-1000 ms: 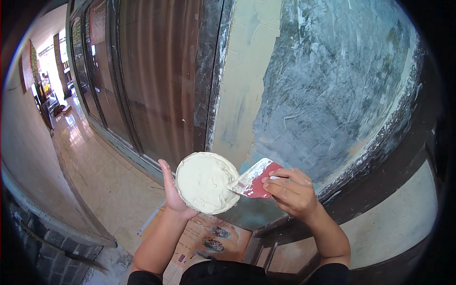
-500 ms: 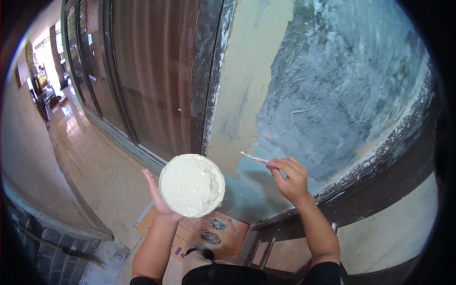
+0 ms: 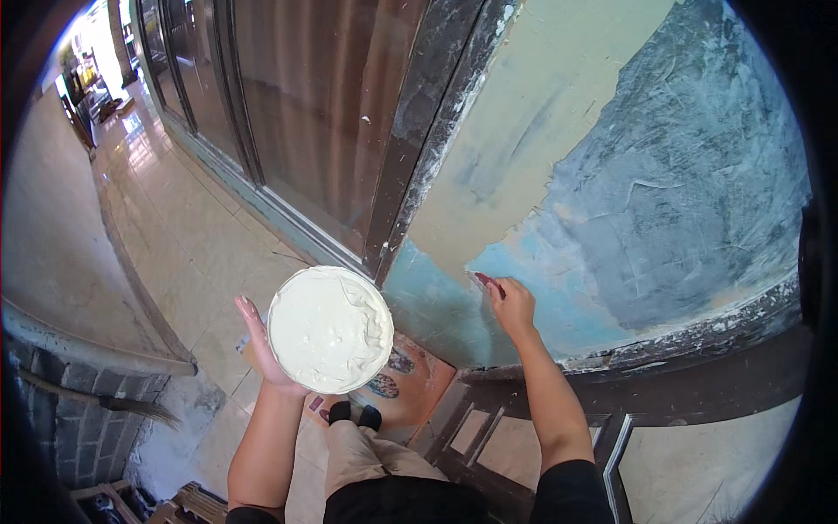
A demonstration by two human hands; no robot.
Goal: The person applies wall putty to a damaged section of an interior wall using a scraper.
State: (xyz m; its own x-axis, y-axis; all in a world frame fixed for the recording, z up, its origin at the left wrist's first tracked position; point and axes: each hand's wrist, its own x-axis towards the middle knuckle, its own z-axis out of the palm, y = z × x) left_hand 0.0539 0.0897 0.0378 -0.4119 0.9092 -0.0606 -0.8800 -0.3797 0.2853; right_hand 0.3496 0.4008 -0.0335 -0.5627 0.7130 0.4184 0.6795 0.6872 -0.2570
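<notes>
My left hand (image 3: 265,358) supports a round tub of cream-coloured putty (image 3: 327,327) from beneath. Its thumb stands up along the left side, and the other fingers are hidden under the tub. The putty is smooth at the left and ridged at the right. In my right hand (image 3: 513,307) is a small putty knife (image 3: 484,281) with a dark red handle. Its tip meets the wall, or nearly so, at the lower end of a cream putty band (image 3: 489,157). Blue-green paint (image 3: 436,301) shows below that band, and grey-blue patchy wall (image 3: 681,201) to its right.
A dark-framed window (image 3: 323,113) with a brown curtain adjoins the wall on the left. Dark wooden panelling (image 3: 698,375) curves along the lower right. Cardboard (image 3: 428,375) lies on the tiled floor (image 3: 188,288) by my feet. A broom (image 3: 131,406) is at the lower left.
My right hand has moved down and left, bringing the putty knife to the band's lower end. The tub has shifted slightly left and up. The view has tilted.
</notes>
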